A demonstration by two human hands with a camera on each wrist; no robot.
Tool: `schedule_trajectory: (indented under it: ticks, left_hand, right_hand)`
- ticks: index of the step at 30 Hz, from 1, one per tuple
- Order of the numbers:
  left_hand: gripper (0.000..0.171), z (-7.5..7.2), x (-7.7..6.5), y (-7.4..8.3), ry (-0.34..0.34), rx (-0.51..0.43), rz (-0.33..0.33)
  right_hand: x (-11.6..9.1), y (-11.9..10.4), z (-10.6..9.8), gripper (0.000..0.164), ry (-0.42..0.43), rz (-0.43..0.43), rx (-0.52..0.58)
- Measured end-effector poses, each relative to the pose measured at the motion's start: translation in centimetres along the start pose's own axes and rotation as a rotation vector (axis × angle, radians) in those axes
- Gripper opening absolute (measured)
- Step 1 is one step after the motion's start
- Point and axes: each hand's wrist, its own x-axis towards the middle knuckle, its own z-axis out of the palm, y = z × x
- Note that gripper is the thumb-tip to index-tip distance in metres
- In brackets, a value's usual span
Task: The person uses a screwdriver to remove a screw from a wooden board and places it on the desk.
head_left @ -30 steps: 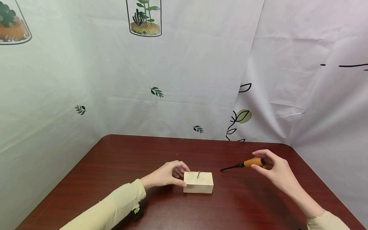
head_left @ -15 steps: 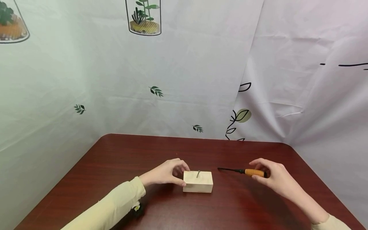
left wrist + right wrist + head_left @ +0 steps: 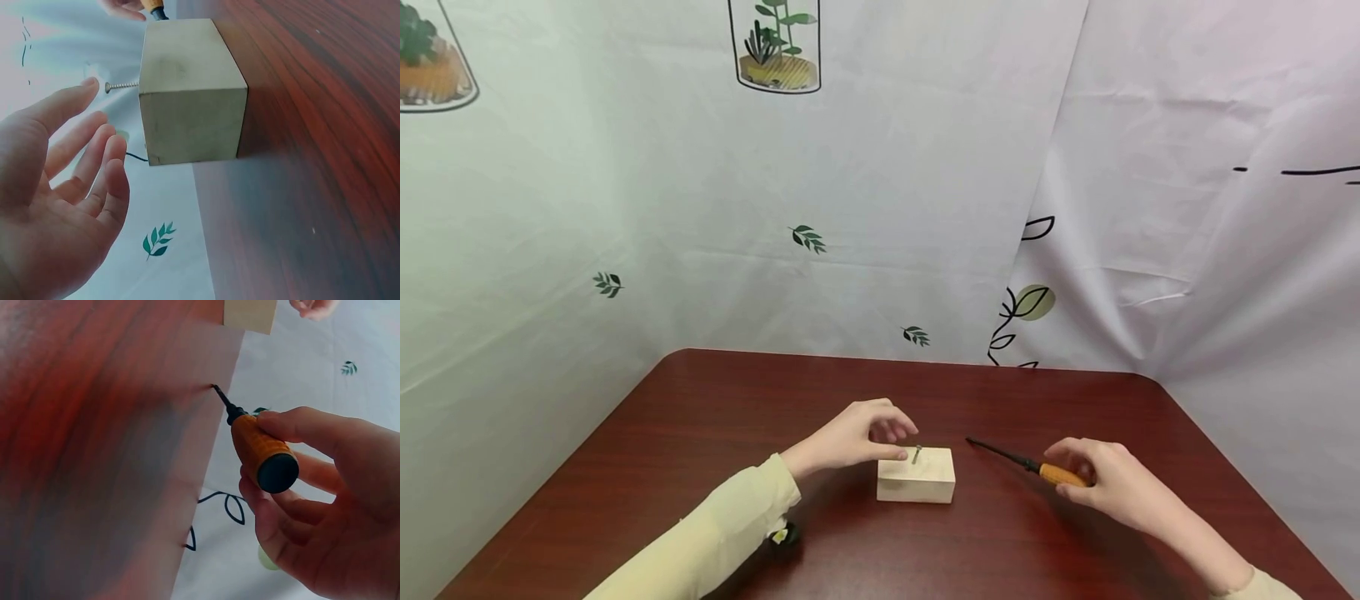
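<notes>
A pale wooden block [image 3: 917,489] lies on the table, and a metal screw [image 3: 122,86] stands up from its top face. My left hand [image 3: 857,435] hovers over the block's left end, thumb and fingers apart on either side of the screw. In the left wrist view a gap shows between the fingertips and the screw. My right hand [image 3: 1112,486] holds a screwdriver by its orange handle [image 3: 259,445] between thumb and fingers, to the right of the block. Its thin black shaft points left and away, with the tip low, close to the tabletop.
The dark red wooden table [image 3: 760,392] reaches back to a white printed curtain [image 3: 850,167], which also hangs along both sides. A small dark object with a pale flower shape [image 3: 782,533] shows below the left cuff.
My left hand has let go of the block's left side and risen rightward toward the screw. The right hand has lowered with the screwdriver, and its handle has swung nearer to me.
</notes>
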Motion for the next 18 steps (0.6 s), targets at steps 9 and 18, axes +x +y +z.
schedule_trajectory:
  ticks: [9, 18]
  left_hand:
    - [0.022, 0.9, 0.9, 0.3, -0.018, -0.093, -0.022]
    - [0.019, 1.7, 1.1, 0.2, -0.049, -0.095, -0.054]
  right_hand:
    - [-0.2, -0.1, 1.5, 0.033, -0.083, -0.001, 0.045]
    - [-0.2, -0.3, 2.7, 0.037, -0.172, -0.005, 0.138]
